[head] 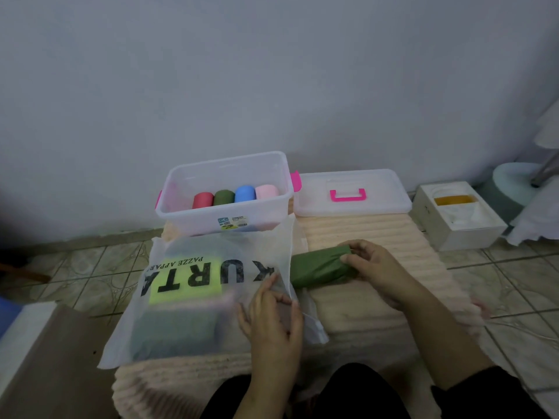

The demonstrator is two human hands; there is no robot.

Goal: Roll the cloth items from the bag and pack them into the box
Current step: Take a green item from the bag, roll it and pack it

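Note:
A translucent white bag [193, 297] printed "KURTA" lies on the ribbed peach mat [372, 300], with yellow, green and dark folded cloths showing through it. My left hand [272, 316] rests at the bag's right opening, fingers on its edge. My right hand [375, 267] grips the right end of a rolled olive-green cloth [317, 267] lying on the mat just right of the bag. Behind the bag stands the clear plastic box [225, 219] with pink latches, holding red, green, blue and pink rolls side by side.
The box's clear lid [351, 207] with a pink handle lies right of the box. A white foam packing block [459, 219] sits further right on the tiled floor. A grey wall rises close behind. A brown board [54, 358] lies at lower left.

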